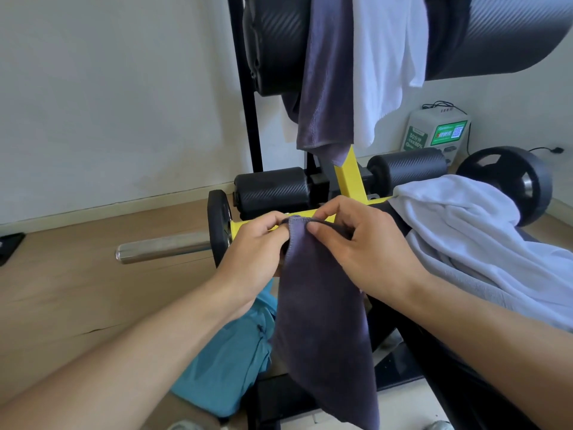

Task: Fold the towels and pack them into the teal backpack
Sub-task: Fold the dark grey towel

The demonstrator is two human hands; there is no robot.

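A dark purple-grey towel (322, 321) hangs straight down in front of me, held by its top edge. My left hand (257, 246) pinches the top left corner and my right hand (359, 243) pinches the top edge just beside it. The teal backpack (229, 367) lies on the floor below my left forearm, partly hidden by the arm and the hanging towel. A white towel (471, 237) lies crumpled on the bench at the right. Another purple-grey towel (325, 82) and a white towel (387, 57) hang over a padded roller at the top.
A black and yellow exercise machine (347, 178) with padded rollers stands straight ahead. A steel bar (161, 248) with a weight plate (218, 226) juts left over the wooden floor. Another weight plate (511, 184) and a green-and-white box (437, 131) sit at the right by the wall.
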